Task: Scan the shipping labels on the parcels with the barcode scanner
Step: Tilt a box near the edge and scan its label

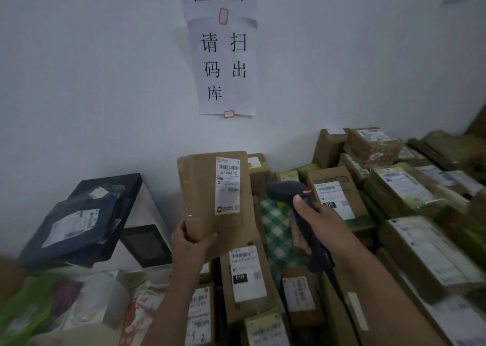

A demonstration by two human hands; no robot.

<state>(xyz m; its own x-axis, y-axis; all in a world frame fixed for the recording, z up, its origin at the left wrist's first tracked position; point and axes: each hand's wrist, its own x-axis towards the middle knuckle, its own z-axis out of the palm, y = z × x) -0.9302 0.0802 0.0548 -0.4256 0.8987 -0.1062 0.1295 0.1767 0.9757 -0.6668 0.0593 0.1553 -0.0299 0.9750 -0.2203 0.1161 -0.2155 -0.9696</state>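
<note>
My left hand (pixel 190 243) grips the bottom edge of a flat brown cardboard parcel (pixel 202 203) and holds it upright, its white shipping label (pixel 227 185) facing me. My right hand (pixel 314 222) is wrapped round the handle of a black barcode scanner (pixel 289 193); my thumb lies up along its back near a small red light. The scanner's head points left toward the label, a short gap away. Below and between my arms lie several more brown parcels (pixel 247 280) with white labels.
A pile of cardboard boxes (pixel 373 145) and green-wrapped parcels (pixel 405 187) fills the right side. Dark plastic mailers (pixel 76 222) rest on a white machine (pixel 147 240) at left. Soft bags (pixel 34 306) lie at bottom left. Paper signs (pixel 226 64) hang on the white wall.
</note>
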